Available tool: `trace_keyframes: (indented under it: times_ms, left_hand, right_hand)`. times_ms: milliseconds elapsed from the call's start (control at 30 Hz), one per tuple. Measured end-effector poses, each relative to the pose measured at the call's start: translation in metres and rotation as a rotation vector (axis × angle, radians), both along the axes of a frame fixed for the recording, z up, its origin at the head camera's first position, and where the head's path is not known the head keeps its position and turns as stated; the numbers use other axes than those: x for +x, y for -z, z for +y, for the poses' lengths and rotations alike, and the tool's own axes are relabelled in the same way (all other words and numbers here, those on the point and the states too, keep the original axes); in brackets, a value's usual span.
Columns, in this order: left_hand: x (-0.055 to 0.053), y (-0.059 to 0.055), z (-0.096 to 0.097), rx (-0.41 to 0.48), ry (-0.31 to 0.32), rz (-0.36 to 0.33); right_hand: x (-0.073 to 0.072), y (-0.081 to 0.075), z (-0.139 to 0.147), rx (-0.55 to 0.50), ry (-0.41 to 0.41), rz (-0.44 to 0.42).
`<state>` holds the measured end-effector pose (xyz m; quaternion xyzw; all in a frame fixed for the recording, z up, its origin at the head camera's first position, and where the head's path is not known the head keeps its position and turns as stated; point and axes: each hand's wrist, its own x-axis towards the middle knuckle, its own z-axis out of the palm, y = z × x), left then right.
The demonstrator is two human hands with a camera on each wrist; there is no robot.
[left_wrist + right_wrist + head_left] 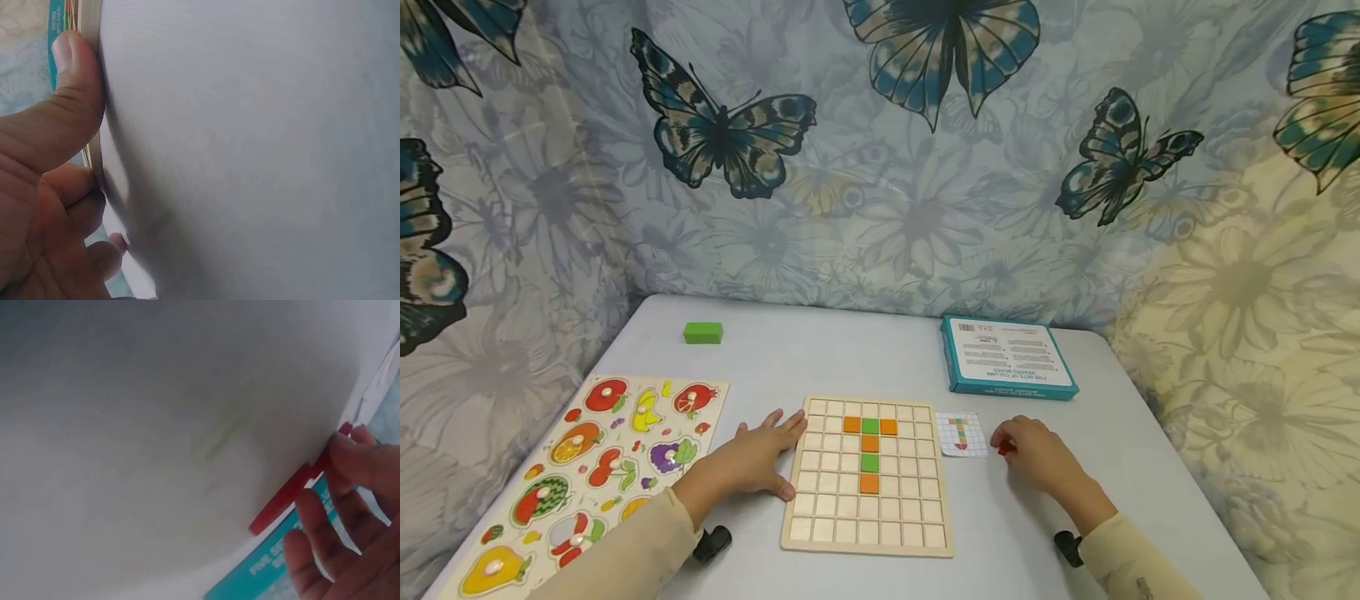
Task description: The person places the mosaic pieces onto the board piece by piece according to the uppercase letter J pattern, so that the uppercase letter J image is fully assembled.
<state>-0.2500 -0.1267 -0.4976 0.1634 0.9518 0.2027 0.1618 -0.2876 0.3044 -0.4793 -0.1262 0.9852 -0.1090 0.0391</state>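
Observation:
A wooden grid board lies in the middle of the table, with orange tiles and green tiles set in a T shape. My left hand rests against the board's left edge, fingers spread and thumb lower down; in the left wrist view the thumb touches the board's rim. To the right of the small pattern card, my right hand pinches small red pieces just over the table. The fingers partly hide them, and their full shape cannot be told.
A fruit puzzle board covers the table's left side. At the back left stands a green block. A teal-edged box lies at the back right. Butterfly-patterned cloth hangs behind the table.

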Motion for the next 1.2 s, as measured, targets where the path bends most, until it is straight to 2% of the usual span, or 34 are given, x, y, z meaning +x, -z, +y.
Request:
trace_keyframes:
  times_ms: [100,300,400,567,833,967,1200]
  left_hand:
    - [-0.001,0.0,0.001,-0.003,0.002,0.006]
    - [-0.001,-0.001,0.001,0.0,0.004,0.007]
    - [-0.002,-0.002,-0.001,-0.001,-0.002,0.009]
    - [-0.001,-0.002,-0.004,0.001,-0.007,0.006]
    - [0.0,-0.004,-0.001,0.017,0.003,-0.003]
    - [-0.001,-0.002,0.001,0.023,0.005,-0.011]
    - [-0.001,-0.002,0.001,0.0,-0.01,-0.015]
  right_hand:
    - [0.0,-0.004,0.008,-0.032,0.019,-0.043]
    - [0.009,-0.019,0.035,0.025,0.184,-0.176]
    - [0.012,-0.02,0.044,-0.007,0.223,-0.225]
    - [0.012,-0.012,0.047,-0.07,0.202,-0.207]
    - [0.01,-0.008,0.046,-0.066,0.165,-0.172]
    - [0.011,-0.008,0.046,-0.059,0.141,-0.175]
    - [0.011,-0.012,0.046,-0.081,0.15,-0.172]
